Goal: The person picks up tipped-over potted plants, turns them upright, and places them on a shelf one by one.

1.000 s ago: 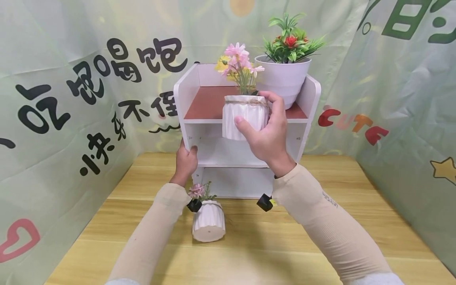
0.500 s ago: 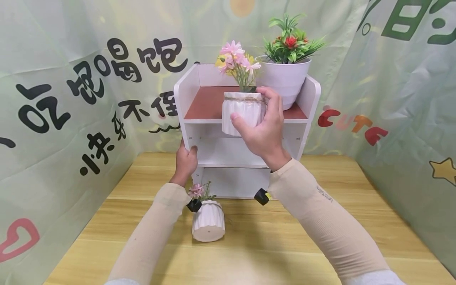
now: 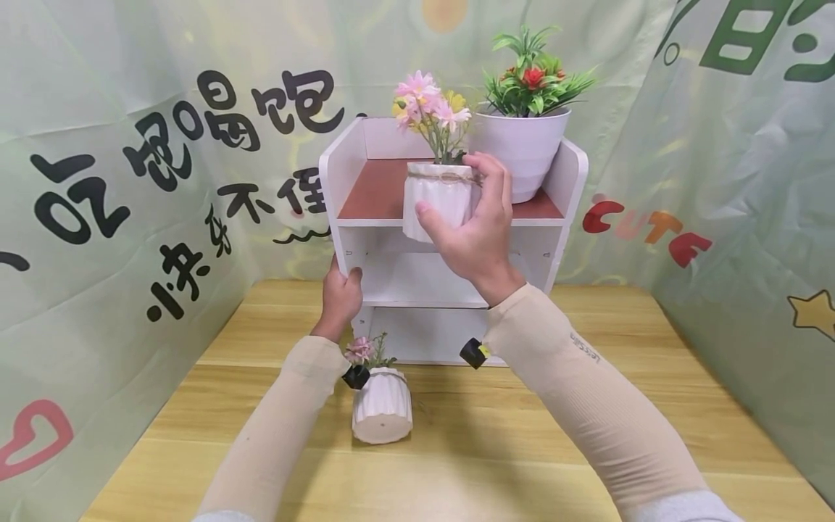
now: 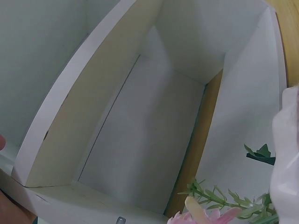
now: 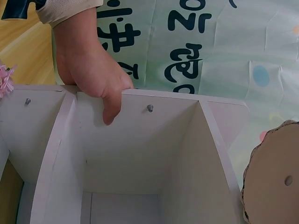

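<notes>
Holding ribbed pot, "CUTE" banner

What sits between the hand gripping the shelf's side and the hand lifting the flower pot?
In the head view, only the white shelf unit, its open middle compartment, lies between the left hand and the right hand holding the ribbed pot.

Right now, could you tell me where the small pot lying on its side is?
Head view: the small pot lies on the table, before the shelf.
</notes>
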Available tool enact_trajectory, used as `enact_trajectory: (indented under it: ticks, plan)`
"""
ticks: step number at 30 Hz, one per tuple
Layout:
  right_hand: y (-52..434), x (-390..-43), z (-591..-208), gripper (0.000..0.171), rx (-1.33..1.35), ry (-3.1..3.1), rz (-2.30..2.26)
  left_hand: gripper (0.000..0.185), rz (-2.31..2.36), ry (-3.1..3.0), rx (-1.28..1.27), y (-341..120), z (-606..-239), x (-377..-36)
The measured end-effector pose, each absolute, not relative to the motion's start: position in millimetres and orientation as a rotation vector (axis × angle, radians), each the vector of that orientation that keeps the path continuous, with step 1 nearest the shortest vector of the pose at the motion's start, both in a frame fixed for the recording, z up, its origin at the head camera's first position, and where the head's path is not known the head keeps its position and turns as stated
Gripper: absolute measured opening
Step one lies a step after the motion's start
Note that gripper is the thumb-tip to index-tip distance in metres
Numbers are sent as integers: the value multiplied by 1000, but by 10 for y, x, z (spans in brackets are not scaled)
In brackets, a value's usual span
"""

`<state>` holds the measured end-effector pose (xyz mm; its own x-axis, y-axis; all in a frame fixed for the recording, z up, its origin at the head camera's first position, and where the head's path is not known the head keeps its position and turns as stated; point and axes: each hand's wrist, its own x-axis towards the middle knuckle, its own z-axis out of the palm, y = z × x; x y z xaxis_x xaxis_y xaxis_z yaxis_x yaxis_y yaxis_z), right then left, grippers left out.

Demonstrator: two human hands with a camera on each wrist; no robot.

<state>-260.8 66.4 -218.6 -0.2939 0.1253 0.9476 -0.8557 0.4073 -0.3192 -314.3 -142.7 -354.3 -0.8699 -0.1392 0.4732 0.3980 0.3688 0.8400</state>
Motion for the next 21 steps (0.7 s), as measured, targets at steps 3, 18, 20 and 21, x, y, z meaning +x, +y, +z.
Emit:
enact_trajectory:
  ticks: [3,18,20,21]
  plan:
    - [644,-2623,-2165,62,666,-1551,1126,50,-1519,-2169,-222,-1425,-3543,-3142]
    - [659,-2718,-2135,64,668,-1606,1003,51,-1528,-2165,-222,-1430,-3552,-3151]
    - [656,-2743,-2146,63,677,-1600,997,51,-1526,-2165,-223,-1433,-3559,-3156]
    - [651,-2750,-2150,63,677,-1596,1004,51,-1525,-2163,-221,-1433,-3560,-3153]
